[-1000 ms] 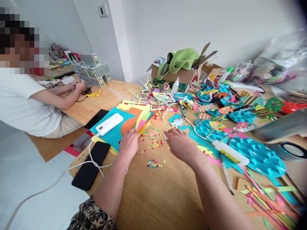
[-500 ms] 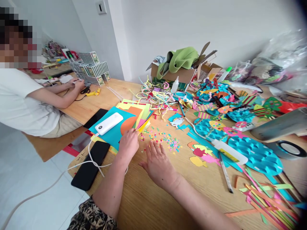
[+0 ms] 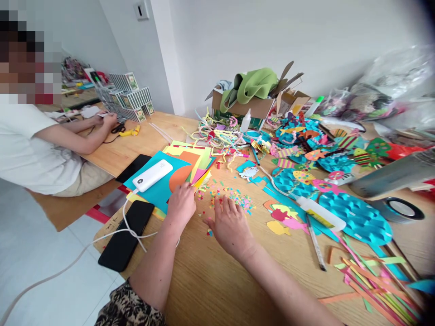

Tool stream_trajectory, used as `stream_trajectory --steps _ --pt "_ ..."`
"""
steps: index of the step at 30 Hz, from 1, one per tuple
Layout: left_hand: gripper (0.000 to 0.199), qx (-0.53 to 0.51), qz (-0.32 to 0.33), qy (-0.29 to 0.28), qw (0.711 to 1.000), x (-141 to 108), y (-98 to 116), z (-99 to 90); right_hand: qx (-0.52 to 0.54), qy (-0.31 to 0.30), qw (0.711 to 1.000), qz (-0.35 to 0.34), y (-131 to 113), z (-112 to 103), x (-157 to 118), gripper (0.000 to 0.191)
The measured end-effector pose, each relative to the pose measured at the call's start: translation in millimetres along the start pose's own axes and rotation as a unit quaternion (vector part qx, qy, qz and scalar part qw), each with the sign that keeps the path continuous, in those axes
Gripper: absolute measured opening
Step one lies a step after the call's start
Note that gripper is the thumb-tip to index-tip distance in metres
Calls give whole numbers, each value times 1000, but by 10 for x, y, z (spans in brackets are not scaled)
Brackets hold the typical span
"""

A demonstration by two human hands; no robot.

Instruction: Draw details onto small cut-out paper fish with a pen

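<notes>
Cannot tell if pinching papers at left fingers, perhaps for steadiness; resting released right fingers over confetti.

Bare tabletop is stretching between the forearms; a paper stack is blocking leftward, paper fish and a glue bottle rightward.

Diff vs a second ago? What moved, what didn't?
The right hand moved left and nearer the camera, now over the near side of the confetti; the fish cutouts that arm partly hid now show. No visible grasp or release. Unchanged: left hand at the edge of the paper stack, power bank on top, phone beside it.
</notes>
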State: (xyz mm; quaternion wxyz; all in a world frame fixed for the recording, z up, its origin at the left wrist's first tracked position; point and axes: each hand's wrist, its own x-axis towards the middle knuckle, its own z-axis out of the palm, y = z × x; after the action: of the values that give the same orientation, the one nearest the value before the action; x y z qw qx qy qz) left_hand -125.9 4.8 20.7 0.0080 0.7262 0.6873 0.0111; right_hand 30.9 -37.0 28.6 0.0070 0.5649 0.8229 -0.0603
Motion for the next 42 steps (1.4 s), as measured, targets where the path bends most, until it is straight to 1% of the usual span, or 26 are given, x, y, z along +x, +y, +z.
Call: stream_trajectory --steps 2,3,5,8,14,19,21,25,27,30,31,34,36,40,42 --pt "37 0 2 1 1000 0 -3 5 -8 7 1000 23 13 -15 36 66" --pt "37 0 3 1 1000 0 -4 7 -6 5 1000 23 7 -18 46 65" --pt "36 0 3 3 1000 1 -5 9 12 -2 1000 -1 -27 -12 49 62" --pt "37 0 3 3 1000 1 -3 5 37 -3 998 -46 -106 5 19 63" --pt "36 -1 3 3 1000 -1 4 -7 24 -32 998 -42 -201 23 -102 65" --pt "37 0 -1 -5 1000 0 6 -10 62 -33 992 -106 -208 69 -134 63" --pt "37 0 -2 -7 1000 1 8 -11 60 -31 993 -95 -175 65 -117 62" --pt "39 0 -2 -5 1000 1 13 -7 29 -29 999 -26 -74 21 -79 62" --pt "38 0 -1 -4 1000 -1 15 -1 28 -31 999 -31 -40 12 -65 60" --pt "37 -1 0 -6 1000 -2 12 7 46 -30 996 -73 -18 33 -24 58" --pt "38 -1 0 -7 1000 -1 11 8 48 -22 996 -74 -10 45 0 58" --pt "38 1 3 -11 1000 3 12 1 34 17 999 -35 42 79 99 59" --pt "36 1 6 -12 1000 5 16 -8 23 31 999 -20 102 87 164 59" --pt "36 1 3 -12 1000 4 22 -13 5 18 1000 -25 231 47 189 55" --pt "37 -1 1 -11 1000 -1 23 -8 -9 22 1000 -8 273 13 149 51"
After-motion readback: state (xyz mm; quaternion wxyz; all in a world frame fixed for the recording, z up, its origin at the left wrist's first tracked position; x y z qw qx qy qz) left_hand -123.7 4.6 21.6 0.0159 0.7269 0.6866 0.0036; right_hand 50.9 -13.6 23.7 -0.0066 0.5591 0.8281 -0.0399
